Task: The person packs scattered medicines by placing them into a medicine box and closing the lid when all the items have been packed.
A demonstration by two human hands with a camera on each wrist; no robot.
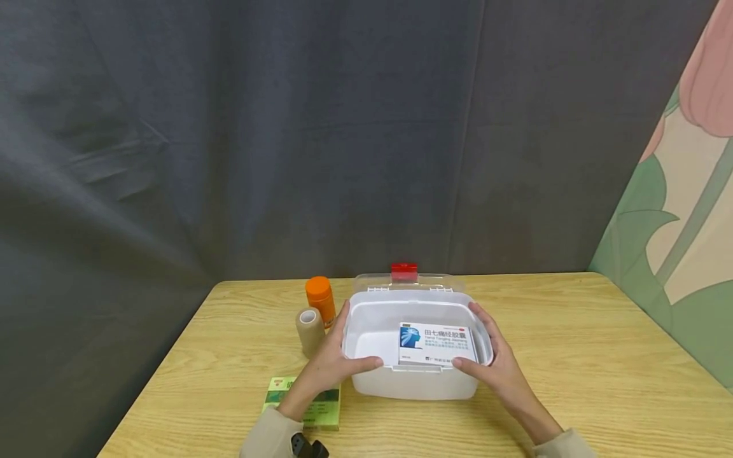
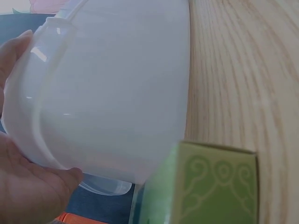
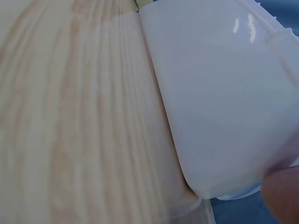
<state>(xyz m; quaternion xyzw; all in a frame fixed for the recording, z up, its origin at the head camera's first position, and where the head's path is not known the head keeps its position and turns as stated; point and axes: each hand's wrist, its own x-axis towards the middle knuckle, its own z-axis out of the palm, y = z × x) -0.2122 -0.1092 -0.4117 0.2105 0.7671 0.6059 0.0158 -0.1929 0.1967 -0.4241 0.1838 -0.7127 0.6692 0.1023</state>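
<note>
A white plastic storage box stands on the table, its clear lid swung back behind it with a red latch on top. Inside, toward the right, lies a white and blue medicine carton with its printed face up. My left hand grips the storage box's left end, thumb over the front rim and fingers along the side. On the opposite end my right hand holds it the same way. The left wrist view shows thumb and fingers spread around the box's edge.
Under my left forearm, a green carton lies partly covered on the wooden table. Left of the storage box stand a tan bandage roll and an orange bottle. A dark curtain hangs behind the table.
</note>
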